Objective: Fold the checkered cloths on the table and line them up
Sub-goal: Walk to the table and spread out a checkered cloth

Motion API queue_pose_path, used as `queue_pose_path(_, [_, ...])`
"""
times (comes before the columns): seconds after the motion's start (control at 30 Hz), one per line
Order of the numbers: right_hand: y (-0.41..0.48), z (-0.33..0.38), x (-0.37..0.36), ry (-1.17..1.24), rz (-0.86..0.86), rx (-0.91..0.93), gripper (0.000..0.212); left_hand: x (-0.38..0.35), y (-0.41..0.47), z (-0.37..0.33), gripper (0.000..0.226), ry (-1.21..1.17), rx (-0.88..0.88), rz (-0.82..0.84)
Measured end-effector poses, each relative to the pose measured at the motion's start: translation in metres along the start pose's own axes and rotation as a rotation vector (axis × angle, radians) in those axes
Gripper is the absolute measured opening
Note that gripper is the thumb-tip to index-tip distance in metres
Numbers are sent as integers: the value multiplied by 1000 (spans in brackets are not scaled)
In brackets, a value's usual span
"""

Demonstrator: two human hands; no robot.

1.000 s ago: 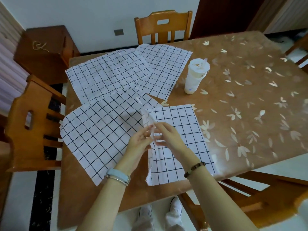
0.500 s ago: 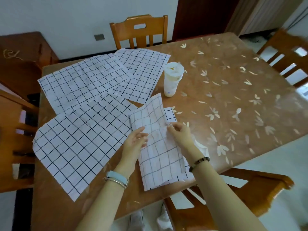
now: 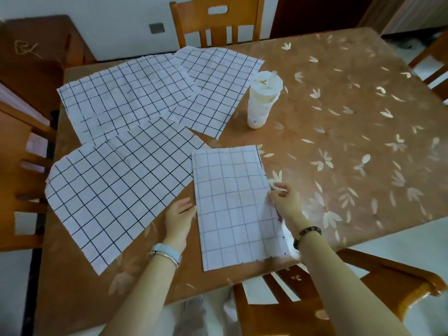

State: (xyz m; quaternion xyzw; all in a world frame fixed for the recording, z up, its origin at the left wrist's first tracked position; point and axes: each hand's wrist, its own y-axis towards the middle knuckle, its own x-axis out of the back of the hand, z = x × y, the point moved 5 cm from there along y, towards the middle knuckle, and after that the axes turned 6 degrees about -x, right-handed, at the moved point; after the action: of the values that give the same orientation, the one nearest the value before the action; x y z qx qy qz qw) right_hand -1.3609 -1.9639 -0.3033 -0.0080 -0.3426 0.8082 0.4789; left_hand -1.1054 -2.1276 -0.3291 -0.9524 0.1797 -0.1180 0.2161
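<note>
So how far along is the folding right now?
Done: the folded cloth lies doubled over near the front edge of the table. In hand: the left hand touches its left edge and the right hand pinches its right edge, apparently squaring it. Left: the near-left cloth, back-left cloth and back-right cloth lie flat, overlapping, unfolded; nothing is lined up.

The folded cloth [image 3: 232, 204], nearer to the person than the cup [image 3: 263, 100], was spread open one second ago; now one half lies flat over the other. The left hand [image 3: 180, 214] moved to its edge far from the cup; the right hand [image 3: 284, 200] now pinches the cup-side edge.
</note>
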Motion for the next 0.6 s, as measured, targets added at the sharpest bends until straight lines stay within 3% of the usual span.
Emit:
queue_pose_path(0.17, [8, -7, -1, -43, -35, 36, 23, -5, 4, 10, 19, 61, 9, -59])
queue_pose_path(0.37, [19, -8, -1, -122, -75, 64, 21, -12, 4, 4, 19, 128, -45, -103])
queue_pose_path(0.5, [18, -6, -4, -213, -90, 159, 28, -27, 4, -11, 24, 389, -370, -35])
queue_pose_path(0.6, [14, 4, -13, -401, -127, 376, 21, -42, 7, -16, 34, 633, -630, 87])
